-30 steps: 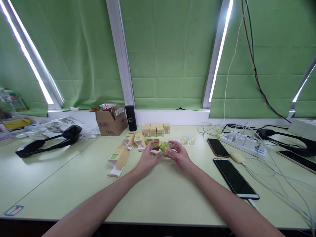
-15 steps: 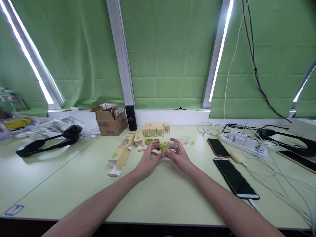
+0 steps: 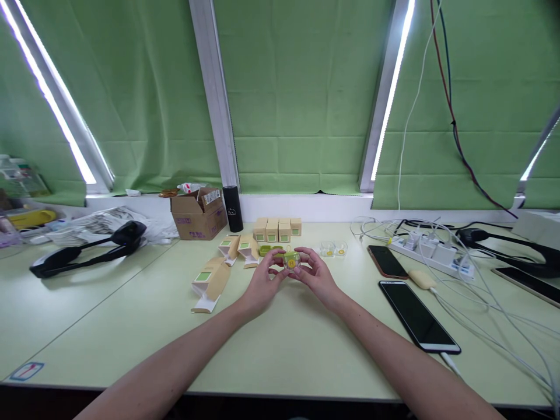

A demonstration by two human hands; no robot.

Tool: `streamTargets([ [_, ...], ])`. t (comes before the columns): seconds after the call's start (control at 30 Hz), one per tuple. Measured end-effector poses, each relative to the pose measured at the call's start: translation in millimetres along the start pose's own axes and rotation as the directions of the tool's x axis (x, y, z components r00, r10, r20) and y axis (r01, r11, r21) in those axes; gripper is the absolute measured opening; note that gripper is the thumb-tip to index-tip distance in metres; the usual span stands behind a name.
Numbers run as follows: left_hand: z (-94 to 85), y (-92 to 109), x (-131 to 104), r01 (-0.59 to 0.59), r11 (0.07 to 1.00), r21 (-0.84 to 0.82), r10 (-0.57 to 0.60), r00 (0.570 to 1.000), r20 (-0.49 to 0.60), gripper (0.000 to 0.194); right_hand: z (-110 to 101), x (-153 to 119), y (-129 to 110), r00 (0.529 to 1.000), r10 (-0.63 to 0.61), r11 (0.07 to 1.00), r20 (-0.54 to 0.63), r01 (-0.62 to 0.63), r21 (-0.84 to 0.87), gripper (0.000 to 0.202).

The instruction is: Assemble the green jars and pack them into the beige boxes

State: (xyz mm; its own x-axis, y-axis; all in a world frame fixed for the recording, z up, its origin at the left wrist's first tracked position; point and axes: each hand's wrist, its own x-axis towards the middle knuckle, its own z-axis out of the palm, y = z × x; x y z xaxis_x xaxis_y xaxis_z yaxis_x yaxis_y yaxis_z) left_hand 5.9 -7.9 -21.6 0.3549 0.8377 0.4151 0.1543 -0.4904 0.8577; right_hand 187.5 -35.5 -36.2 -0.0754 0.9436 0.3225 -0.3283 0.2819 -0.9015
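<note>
Between my hands, just above the table, is a small clear plastic case (image 3: 291, 263) with a green top, a round yellow sticker on its front and a small loop above. My left hand (image 3: 265, 280) pinches its left side with thumb and fingers. On the opposite side, the thumb and fingers of my right hand (image 3: 317, 277) grip it too. Green pieces (image 3: 265, 250) lie just behind my left fingertips, partly covered. Beyond my right hand sit two clear cases (image 3: 333, 249) with yellow stickers.
Opened cardboard boxes (image 3: 212, 282) lie on the left, with several small closed boxes (image 3: 272, 230) behind. A brown carton (image 3: 198, 214) and a black cylinder (image 3: 233, 209) stand at the back. Phones (image 3: 419, 315), a power strip (image 3: 431, 255) and loose cables occupy the right.
The case has tilted in my fingers, so its clear front and sticker face me more and less green shows. My right fingers have closed further round it.
</note>
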Motion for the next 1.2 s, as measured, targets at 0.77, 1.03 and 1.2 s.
streamTargets([
  [0.77, -5.8, -4.1, -4.3, -0.288, 0.856, 0.428, 0.34, 0.939, -0.047, 0.035, 6.8, -0.1, 5.9, 0.998, 0.043, 0.997, -0.054, -0.046, -0.059, 0.061],
  [1.03, -7.6, -1.7, -3.5, -0.306, 0.877, 0.369, 0.349, 0.936, -0.054, 0.03, -7.9, 6.0, -0.7, 0.994, 0.104, 0.941, 0.022, -0.105, 0.321, 0.039],
  [1.2, -11.8, 1.1, -3.2, -0.266, 0.879, 0.396, 0.31, 0.949, -0.05, 0.023, -16.8, 9.5, 2.9, 0.985, 0.169, 0.887, 0.042, -0.17, 0.428, 0.042],
])
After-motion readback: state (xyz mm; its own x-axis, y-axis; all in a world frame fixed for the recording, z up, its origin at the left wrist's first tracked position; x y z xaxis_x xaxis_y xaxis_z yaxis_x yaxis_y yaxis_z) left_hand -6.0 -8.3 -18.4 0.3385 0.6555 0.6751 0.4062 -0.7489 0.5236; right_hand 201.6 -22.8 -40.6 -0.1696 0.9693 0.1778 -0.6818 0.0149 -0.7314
